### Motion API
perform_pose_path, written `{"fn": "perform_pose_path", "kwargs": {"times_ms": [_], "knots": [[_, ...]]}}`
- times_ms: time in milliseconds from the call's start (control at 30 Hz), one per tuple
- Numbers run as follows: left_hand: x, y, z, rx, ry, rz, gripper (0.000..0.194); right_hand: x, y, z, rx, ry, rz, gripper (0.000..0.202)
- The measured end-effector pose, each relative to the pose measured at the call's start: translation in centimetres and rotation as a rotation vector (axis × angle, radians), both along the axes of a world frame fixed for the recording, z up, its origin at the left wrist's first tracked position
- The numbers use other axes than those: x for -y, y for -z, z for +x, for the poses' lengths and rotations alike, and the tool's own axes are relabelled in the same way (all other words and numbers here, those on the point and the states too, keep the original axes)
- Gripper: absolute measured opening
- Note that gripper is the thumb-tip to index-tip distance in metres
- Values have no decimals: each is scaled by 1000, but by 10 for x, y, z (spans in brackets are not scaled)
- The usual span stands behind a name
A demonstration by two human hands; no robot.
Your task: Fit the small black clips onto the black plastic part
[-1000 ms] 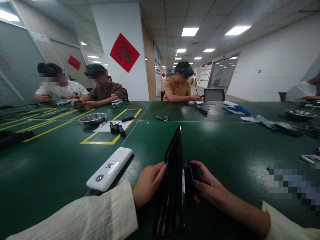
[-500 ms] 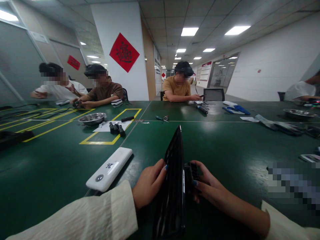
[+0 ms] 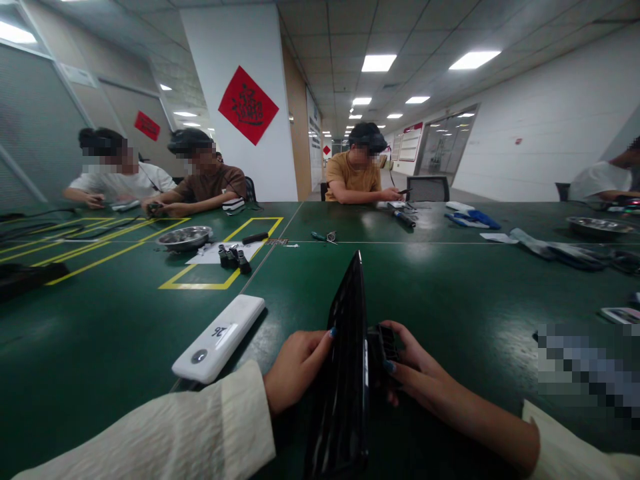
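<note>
A thin, glossy black panel (image 3: 345, 373), like a tablet or small screen, stands on edge in front of me, seen almost side-on. My left hand (image 3: 297, 370) is closed on its left face, the thumb lying along the surface and the other fingers partly hidden. On the panel's right side, my right hand (image 3: 413, 363) grips a small black ribbed block (image 3: 386, 343) between thumb and fingers. The block sits against or very near the panel's back; whether it is joined there I cannot tell. Left of my left hand lies a white power bank (image 3: 220, 339) marked 26.
Further off on the green table (image 3: 475, 293) are a metal bowl (image 3: 184, 237), black cylindrical parts (image 3: 235, 259) on white paper and a small tool (image 3: 324, 237). Another metal bowl (image 3: 600, 228) and blue-grey gloves (image 3: 555, 252) lie at right. Several people sit around the table.
My hands, the panel and the block have hardly moved. At the far left, a person in white has lowered a raised hand toward the table.
</note>
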State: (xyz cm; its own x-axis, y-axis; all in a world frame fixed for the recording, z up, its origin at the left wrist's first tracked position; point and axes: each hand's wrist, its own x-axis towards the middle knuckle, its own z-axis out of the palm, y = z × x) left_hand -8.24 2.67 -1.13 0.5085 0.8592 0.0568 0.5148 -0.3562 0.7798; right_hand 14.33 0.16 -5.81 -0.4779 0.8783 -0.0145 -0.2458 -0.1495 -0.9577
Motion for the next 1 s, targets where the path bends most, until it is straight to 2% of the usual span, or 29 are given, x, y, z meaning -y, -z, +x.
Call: {"fn": "perform_pose_path", "kwargs": {"times_ms": [67,200,300,500,1000], "knots": [[0,0,1,-11,-11,-10,53,0,2,1,-7,2,6,71],[2,1,1,-67,-75,111,40,-1,7,1,-19,-5,6,70],[3,2,0,-94,-78,155,33,-1,6,0,-18,1,6,72],[4,2,0,-22,-62,138,31,2,-2,-1,2,11,23,70],[4,-1,-1,-1,-28,124,25,3,2,-1,16,18,30,69]]}}
